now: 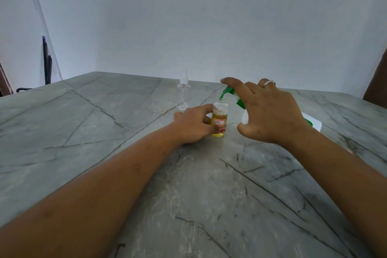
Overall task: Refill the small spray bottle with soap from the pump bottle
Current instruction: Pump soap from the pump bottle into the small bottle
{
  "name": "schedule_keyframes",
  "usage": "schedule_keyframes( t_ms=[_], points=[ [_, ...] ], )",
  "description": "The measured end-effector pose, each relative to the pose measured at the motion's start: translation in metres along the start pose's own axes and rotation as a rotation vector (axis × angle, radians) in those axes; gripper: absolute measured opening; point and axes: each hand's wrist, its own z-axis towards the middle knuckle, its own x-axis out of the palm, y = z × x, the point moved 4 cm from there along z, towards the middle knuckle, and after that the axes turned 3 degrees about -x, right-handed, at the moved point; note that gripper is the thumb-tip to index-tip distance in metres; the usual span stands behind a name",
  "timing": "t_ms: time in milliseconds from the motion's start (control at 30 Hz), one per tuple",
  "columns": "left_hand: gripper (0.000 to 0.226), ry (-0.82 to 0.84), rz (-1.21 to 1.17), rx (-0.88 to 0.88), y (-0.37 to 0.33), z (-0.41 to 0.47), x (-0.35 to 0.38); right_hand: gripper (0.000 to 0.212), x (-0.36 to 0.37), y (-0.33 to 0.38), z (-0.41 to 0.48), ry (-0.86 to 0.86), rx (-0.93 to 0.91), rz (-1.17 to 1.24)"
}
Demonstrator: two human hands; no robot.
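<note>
Your left hand [192,125] is wrapped round the small spray bottle [219,120], fingers curled on its lower half, pinning it upright on the table [104,132] just right of the middle of the frame. Its top is off and the neck is open, with yellow soap sitting somewhere past halfway up. Your right hand [272,113] has the pump bottle [244,118], thumb hooked under the white body and index finger stretched out over the green pump head [227,91]. That bottle looks tipped toward the small one, and the spout hangs right over the open neck, so I'd say you're mid-refill, on the pumping step. Next you'll want slow, short presses with the spout lined up on that narrow mouth, and a firm left grip so the little bottle doesn't skate or tip. Watch the level too, there's not a ton of room left. Further back, above your left hand, stands a clear bottle [183,92] with a spray top, looks empty to me.
</note>
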Motion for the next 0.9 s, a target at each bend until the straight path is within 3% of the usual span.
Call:
schedule_keyframes(
  t_ms=[367, 900],
  points=[
    [0.061, -0.005, 0.003, 0.004, -0.0005, 0.0001, 0.0007, 0.075, 0.0008, -0.0001, 0.0, 0.0, 0.012, 0.02],
    [0.059, 0.014, -0.03, -0.01, 0.0002, -0.0003, 0.0012, 0.099, 0.0022, -0.0007, -0.0003, -0.005, 0.005, -0.014]
  ],
)
